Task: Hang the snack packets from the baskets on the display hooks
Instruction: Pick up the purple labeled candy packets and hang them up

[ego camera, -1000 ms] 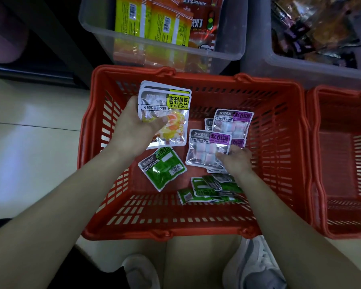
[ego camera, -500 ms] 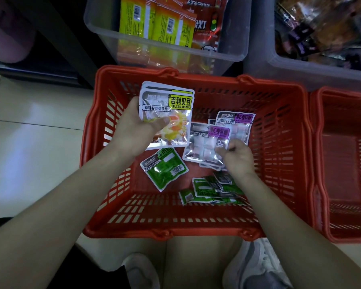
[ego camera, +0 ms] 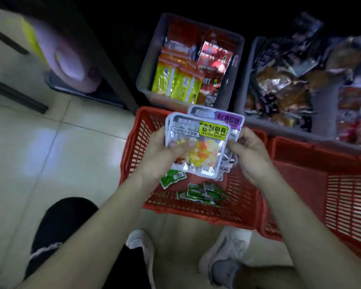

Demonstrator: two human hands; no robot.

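Holding now: a stack of snack packets (ego camera: 202, 142) is lifted above the red basket (ego camera: 131, 155), gripped on both sides.
Front of stack: a yellow-label packet (ego camera: 198, 149) with yellow and orange sweets faces the camera; a purple-label packet (ego camera: 229, 119) stands up behind it at the top right.
Left hand: the left hand (ego camera: 161, 151) is curled round the stack's left edge, thumb pressed across the front packet.
Right hand: the right hand (ego camera: 248, 151) is curled round the stack's right edge, pinching it beside the purple label.
Still in the basket: one green packet (ego camera: 173, 177) lies just under the stack, a small heap of green packets (ego camera: 202, 192) lies nearer the person, and a few silvery packets (ego camera: 227, 161) show partly beneath the right hand.
Hooks: no display hooks are in view, so nothing can be seen hung.
Progress: early in this round, by my reading. Packets are collected in hand but none is on a hook; the stack has yet to go up, and the green and silvery ones remain to be picked.
Neighbours: a second red basket (ego camera: 350, 201) touches the first on the right; two clear bins (ego camera: 148, 65) of other snacks stand behind.
Below: the person's shoes (ego camera: 223, 259) rest on pale floor tiles.
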